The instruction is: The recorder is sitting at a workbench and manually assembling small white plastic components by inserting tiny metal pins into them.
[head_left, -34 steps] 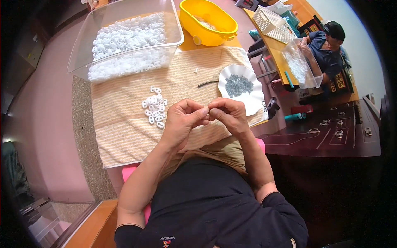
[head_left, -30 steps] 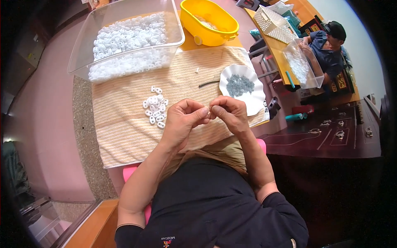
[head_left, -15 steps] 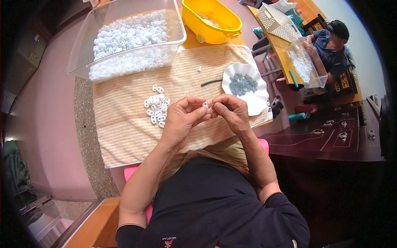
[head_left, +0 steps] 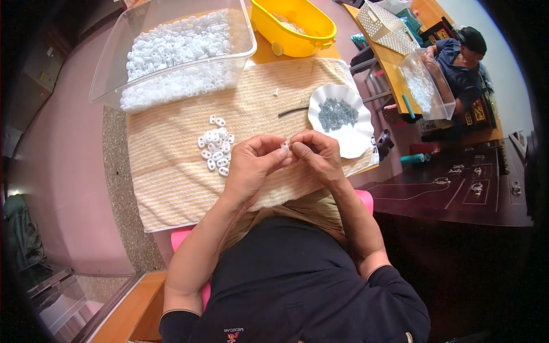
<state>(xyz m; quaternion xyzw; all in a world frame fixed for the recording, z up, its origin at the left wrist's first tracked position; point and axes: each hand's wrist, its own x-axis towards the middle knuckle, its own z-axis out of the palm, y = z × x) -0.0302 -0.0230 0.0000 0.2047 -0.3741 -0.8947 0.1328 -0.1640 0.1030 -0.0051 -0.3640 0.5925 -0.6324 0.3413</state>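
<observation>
My left hand (head_left: pixel 254 163) and my right hand (head_left: pixel 316 153) meet fingertip to fingertip over a striped beige towel (head_left: pixel 171 171). Between them they pinch a small white plastic piece (head_left: pixel 284 146). Just left of my left hand lies a loose pile of white plastic pieces (head_left: pixel 214 144). A white scalloped dish (head_left: pixel 354 134) holding small grey metal parts (head_left: pixel 336 113) sits right behind my right hand. A thin dark stick (head_left: pixel 291 111) lies on the towel beside the dish.
A clear plastic bin (head_left: pixel 114 68) full of white pieces stands at the back left. A yellow tub (head_left: pixel 294 26) is behind the towel. Another person (head_left: pixel 457 57) sits at a far table with a clear box (head_left: pixel 423 83) and a white basket (head_left: pixel 386 20).
Both hands stay together over the towel, fingers shifting slightly on the small white piece. The view has tilted a little.
</observation>
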